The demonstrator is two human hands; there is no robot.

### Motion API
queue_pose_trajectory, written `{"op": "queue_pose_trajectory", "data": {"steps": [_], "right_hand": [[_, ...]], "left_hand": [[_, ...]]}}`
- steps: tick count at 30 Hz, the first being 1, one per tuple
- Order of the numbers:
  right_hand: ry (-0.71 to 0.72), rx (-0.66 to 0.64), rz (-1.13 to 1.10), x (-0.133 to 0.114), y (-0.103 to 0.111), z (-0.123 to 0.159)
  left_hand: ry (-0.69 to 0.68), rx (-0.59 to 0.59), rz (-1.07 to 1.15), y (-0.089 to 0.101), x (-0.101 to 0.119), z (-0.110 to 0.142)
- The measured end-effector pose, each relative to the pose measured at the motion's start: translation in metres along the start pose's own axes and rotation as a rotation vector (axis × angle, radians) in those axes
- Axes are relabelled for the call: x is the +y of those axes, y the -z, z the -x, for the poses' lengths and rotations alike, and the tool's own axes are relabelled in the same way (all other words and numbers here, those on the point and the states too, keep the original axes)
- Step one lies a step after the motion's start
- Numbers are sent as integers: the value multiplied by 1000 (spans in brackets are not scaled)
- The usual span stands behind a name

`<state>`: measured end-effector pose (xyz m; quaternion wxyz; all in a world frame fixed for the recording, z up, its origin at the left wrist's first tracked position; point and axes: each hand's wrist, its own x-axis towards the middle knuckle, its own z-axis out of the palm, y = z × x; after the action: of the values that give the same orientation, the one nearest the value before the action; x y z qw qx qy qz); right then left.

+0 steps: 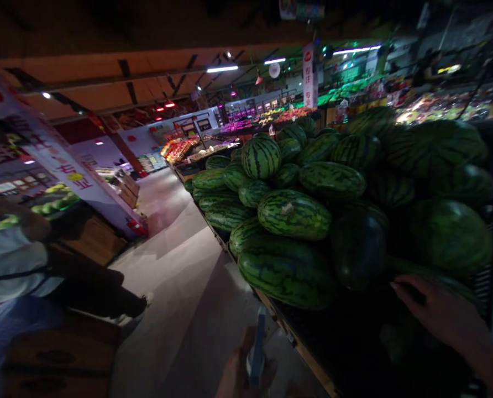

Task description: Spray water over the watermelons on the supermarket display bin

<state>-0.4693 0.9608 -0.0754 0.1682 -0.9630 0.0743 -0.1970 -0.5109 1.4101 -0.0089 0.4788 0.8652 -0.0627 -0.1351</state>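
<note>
At the bottom centre, my left hand (236,367) is closed around a slim, flat blue-grey object (259,337) seen edge-on; its kind is not clear. My right hand (435,307) reaches in from the lower right, thumb and fingers apart, holding nothing. It is over the shadowed front of the display, close to a dark watermelon (358,251). Whether the fingertips touch a melon is hard to tell. A long striped watermelon (288,273) lies at the near left edge, and another watermelon (294,214) with a pale patch rests just above it.
Many more watermelons (261,157) are heaped behind on the dark stand, which has a wooden edge (308,359). An aisle floor (176,282) runs along the left. A person (18,260) stands there beside wooden crates (59,354). A white pillar (76,171) rises farther back.
</note>
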Motion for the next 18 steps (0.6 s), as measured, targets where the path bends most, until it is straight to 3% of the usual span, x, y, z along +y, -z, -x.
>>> {"op": "queue_pose_trajectory", "data": {"steps": [4,7,11,15,18], "right_hand": [[41,65,60,2,0,1],[60,83,79,4,3,3],[59,102,34,8,7,9],[90,135,60,15,6,14],[104,135,94,19,5,16]], "left_hand": [[-94,-138,21,-12,12,-40],[-148,-179,70,-6,21,-64],[-141,-37,238,32,13,-95],[-96,160,172,75,2,-118],[-144,73,12,86,19,-123]]}}
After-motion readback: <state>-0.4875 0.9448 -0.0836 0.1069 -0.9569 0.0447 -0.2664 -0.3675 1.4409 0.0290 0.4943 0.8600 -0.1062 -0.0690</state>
